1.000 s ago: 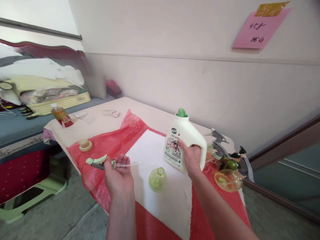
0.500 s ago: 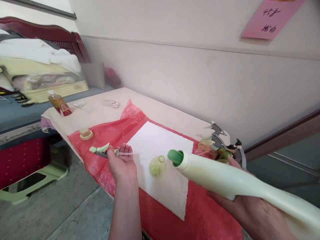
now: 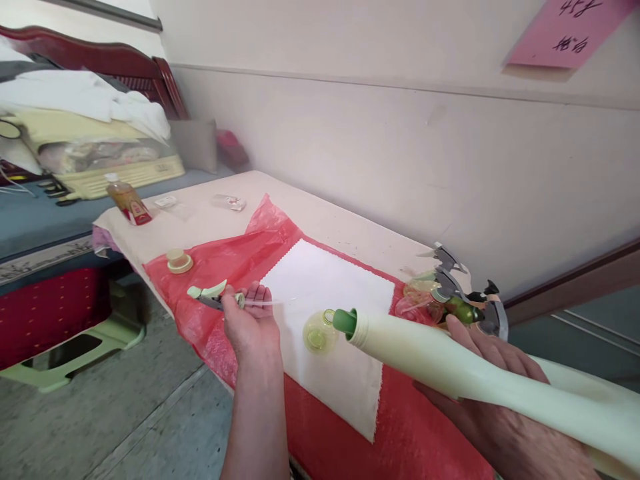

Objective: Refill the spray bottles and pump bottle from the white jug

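Observation:
My left hand (image 3: 251,319) is closed, palm up, on a trigger spray head (image 3: 213,297) of pale green and grey. Its clear dip tube points right above the white cloth (image 3: 345,280). A round, see-through green bottle (image 3: 319,333) without a cap stands on the cloth, between my hands. My right hand (image 3: 510,393) grips what looks like a pale green watering can (image 3: 430,347) from below and the far side. Its mouth, with a darker green piece inside, tilts toward the bottle's neck and overlaps it in view; I cannot tell whether they touch.
Red plastic sheeting (image 3: 430,427) lies under the cloth. Several spray bottles (image 3: 445,293) with grey heads cluster at the right. A round pale cap-like piece (image 3: 179,261), a drink bottle (image 3: 127,199) and clear wrappers (image 3: 229,202) are at the left. A wall (image 3: 350,147) bounds the far side.
The watering can's mouth has come closer to the bottle's neck, and the bottle has tipped or turned slightly toward it. My left hand keeps the spray head. The camera view has shifted slightly.

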`<state>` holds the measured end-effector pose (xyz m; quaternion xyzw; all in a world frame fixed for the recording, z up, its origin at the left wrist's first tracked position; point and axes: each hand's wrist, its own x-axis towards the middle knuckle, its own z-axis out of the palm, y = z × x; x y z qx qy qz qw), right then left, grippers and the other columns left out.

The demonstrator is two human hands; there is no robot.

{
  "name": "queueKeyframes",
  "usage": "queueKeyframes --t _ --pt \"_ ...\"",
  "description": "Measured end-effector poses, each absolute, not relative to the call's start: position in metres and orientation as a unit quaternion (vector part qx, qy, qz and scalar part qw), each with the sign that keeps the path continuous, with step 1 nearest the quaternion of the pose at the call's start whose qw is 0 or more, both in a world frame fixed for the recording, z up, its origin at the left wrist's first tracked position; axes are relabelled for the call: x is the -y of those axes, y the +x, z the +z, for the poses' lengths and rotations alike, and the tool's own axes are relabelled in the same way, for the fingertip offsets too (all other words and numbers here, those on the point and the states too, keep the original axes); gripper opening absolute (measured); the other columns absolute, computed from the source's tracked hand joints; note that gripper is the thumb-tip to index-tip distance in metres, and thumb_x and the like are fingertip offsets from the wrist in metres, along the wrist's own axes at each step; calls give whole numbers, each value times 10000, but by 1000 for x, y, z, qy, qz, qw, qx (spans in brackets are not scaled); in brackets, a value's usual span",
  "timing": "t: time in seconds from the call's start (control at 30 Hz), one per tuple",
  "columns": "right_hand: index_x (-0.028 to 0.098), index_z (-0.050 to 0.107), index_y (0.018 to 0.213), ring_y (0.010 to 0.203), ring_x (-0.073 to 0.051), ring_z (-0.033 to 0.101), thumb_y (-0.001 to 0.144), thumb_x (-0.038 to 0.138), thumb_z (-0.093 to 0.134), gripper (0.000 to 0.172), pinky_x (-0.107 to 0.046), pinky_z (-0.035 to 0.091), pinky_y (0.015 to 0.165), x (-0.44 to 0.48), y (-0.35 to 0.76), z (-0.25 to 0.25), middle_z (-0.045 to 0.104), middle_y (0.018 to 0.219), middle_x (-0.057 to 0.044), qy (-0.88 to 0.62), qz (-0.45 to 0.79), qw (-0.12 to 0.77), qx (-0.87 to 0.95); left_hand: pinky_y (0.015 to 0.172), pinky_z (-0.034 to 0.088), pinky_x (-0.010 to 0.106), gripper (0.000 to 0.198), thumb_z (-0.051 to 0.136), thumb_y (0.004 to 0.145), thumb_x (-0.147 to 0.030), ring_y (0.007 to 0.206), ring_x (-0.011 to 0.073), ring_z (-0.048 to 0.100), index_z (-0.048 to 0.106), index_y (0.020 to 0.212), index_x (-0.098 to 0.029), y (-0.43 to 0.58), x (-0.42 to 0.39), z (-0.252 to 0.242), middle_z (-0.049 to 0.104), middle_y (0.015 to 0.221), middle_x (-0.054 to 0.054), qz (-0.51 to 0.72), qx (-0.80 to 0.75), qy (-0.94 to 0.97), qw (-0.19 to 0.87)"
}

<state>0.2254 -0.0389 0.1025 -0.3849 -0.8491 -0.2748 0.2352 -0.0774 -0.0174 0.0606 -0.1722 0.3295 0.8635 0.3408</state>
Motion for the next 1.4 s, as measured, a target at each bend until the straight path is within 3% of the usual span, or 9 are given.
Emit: queueKeyframes --t 0.1,0.3,0.47,0.6,1.13,1.4 --pt "12 412 1371 1006 -393 625 896 369 498 601 -546 528 802 35 225 107 638 1118 -248 -349 -343 170 856 724 515 249 197 586 799 -338 662 97 603 490 738 -177 -78 17 61 595 743 8 864 -325 -177 343" --pt "36 519 1281 1056 -400 606 898 195 394 433 -540 520 813 33 221 120 623 1160 -245 -334 -377 121 855 724 513 257 209 564 823 -340 643 99 599 490 719 -175 -78 17 63 595 719 6 859 -326 -181 350" --pt "64 599 1205 987 -368 611 870 199 436 396 -523 510 827 30 216 128 618 1155 -224 -333 -391 90 854 732 514 258 211 574 820 -340 643 99 601 485 717 -179 -77 18 64 597 714 1 859 -328 -185 347" --pt "45 628 1135 1004 -376 599 857 143 404 370 -529 499 843 29 214 132 614 1146 -232 -322 -401 84 854 723 512 259 200 566 824 -333 638 99 598 490 724 -177 -78 17 64 597 711 3 859 -328 -188 346" --pt "10 466 1320 989 -388 606 840 118 343 507 -548 500 834 27 213 137 627 1154 -231 -296 -420 93 853 727 512 257 200 576 818 -334 641 98 598 474 728 -187 -78 17 65 599 726 3 856 -324 -195 353" --pt "-4 520 1259 971 -393 614 842 127 339 473 -550 499 830 25 207 143 631 1128 -243 -284 -420 99 856 721 510 247 196 576 816 -329 642 94 603 468 731 -189 -78 17 64 602 734 3 857 -322 -195 352"
